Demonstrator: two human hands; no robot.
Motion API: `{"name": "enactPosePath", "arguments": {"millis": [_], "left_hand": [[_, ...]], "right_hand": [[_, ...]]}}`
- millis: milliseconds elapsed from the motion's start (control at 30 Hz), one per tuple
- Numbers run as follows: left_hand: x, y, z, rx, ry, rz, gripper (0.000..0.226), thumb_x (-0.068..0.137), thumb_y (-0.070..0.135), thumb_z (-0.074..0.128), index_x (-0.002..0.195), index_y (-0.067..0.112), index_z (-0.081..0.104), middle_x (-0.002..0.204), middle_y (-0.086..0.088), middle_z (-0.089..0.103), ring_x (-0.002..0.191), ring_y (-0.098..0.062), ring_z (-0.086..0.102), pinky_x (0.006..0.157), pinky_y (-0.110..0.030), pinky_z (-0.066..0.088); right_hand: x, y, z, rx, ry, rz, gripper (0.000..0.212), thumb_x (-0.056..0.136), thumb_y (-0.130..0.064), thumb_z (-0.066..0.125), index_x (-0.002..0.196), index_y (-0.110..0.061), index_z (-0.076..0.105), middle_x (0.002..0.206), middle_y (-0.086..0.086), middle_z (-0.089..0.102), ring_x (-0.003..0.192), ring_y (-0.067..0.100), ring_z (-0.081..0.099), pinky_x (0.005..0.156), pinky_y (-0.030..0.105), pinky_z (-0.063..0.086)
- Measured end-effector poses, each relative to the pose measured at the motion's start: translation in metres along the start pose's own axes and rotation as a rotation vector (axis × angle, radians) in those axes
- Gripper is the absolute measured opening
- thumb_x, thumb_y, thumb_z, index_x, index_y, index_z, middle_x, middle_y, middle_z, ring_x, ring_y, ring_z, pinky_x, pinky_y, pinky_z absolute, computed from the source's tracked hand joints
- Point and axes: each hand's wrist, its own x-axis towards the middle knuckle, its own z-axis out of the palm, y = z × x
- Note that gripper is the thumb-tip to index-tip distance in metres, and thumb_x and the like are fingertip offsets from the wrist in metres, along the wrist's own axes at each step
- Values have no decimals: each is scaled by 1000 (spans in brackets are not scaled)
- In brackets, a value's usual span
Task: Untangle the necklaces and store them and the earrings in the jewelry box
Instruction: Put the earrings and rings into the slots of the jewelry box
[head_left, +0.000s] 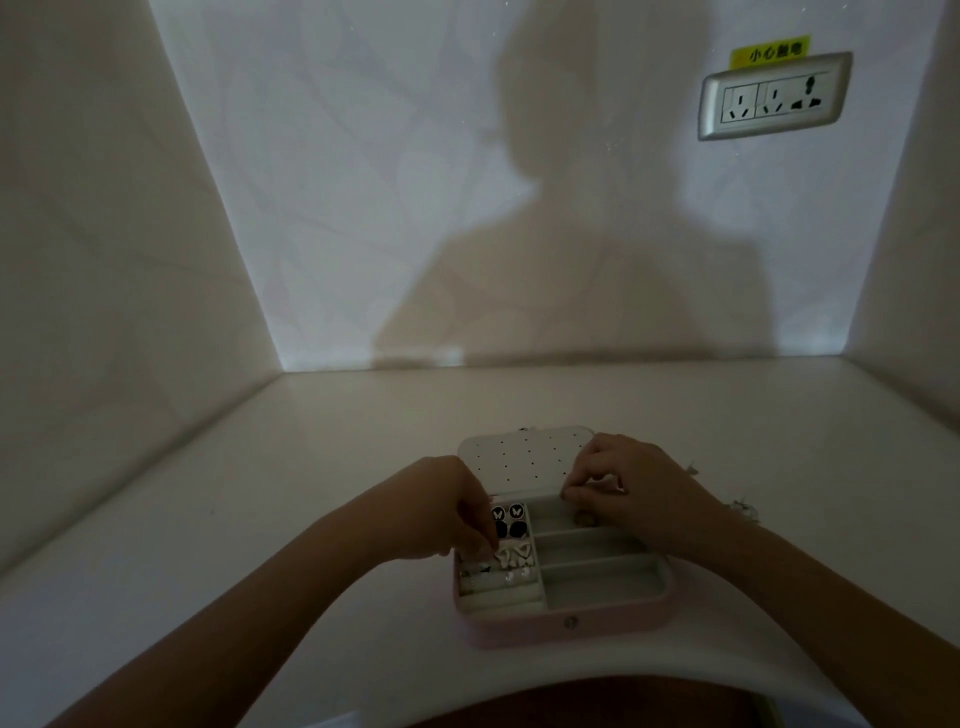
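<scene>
A pink jewelry box (566, 623) lies open on the white table near its front edge, its perforated white lid (524, 460) laid back. Black round butterfly earrings (506, 514) and pale bow earrings (514, 556) sit in its left compartments. My left hand (441, 509) hovers over the left compartments with fingertips curled down at the bow earrings. My right hand (628, 483) is over the top right compartment, fingers pinched on something thin and small that I cannot make out. A small dark item (584, 518) lies in that compartment.
A pale jewelry piece (743, 506) lies on the table behind my right wrist. Walls close the table in at left, back and right. A wall socket (774, 98) sits high on the back wall. The scene is dim.
</scene>
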Motion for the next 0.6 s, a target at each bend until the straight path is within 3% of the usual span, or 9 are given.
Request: {"name": "enactPosePath", "arguments": {"millis": [133,300,467,600], "left_hand": [[1,2,-1,15,11,-5,20,80,20,71,100,20,73,99,7,69,69,1,54,60,-9,40],[3,1,-1,45,27,-41,21,81,23,69,102,20,73,81,11,60,67,1,48,59,-10,33],[6,-2,-3,10,-19,-65,25,81,22,69,105,15,72,106,1,69,82,-5,55,73,-16,41],[5,-1,-3,-3,-33,-59,25,82,21,69,106,13,71,107,0,69,71,1,52,59,-6,38]], "right_hand": [[0,0,0,7,-1,-8,8,85,-22,67,87,-16,72,91,-7,56,84,4,53,70,5,39],[0,1,-1,-20,2,-7,8,86,-24,65,88,-20,72,91,-10,56,87,6,52,69,7,38],[0,2,-1,-40,-6,-10,9,88,-24,64,89,-20,71,92,-10,56,87,6,52,72,9,37],[0,4,-1,-65,-17,-27,9,88,-23,63,89,-20,72,89,-11,55,84,5,51,71,9,36]]}}
